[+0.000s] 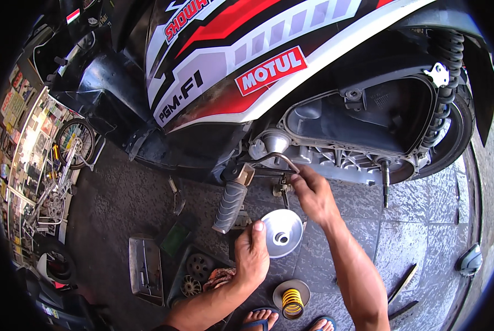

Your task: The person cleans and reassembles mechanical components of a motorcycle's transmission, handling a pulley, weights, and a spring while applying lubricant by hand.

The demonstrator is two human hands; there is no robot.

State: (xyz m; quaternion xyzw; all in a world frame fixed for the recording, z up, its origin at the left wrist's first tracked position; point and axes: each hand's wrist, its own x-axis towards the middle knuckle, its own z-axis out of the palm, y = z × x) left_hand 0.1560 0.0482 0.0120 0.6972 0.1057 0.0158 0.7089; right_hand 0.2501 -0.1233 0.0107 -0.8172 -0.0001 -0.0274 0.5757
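Note:
My left hand (252, 251) grips the rim of a shiny silver pulley disc (291, 243) with a raised hollow centre, thumb on its face. The disc is held above the floor, below the opened engine side. My right hand (316, 196) is closed at the end of a bent metal rod (279, 156); its fingertips are partly hidden. Just above the rod, a silver cone-shaped part (274, 142) sits at the front of the opened transmission case (352, 124) of a scooter (203, 83). A grey rubber footpeg (229, 204) is left of my hands.
On the floor near my sandalled feet stands a yellow coil spring (292, 303) on a round plate. A metal tray (146, 270) and a dark bin of round parts (198, 266) lie left. A threaded shaft (385, 182) sticks out near the rear wheel (456, 132).

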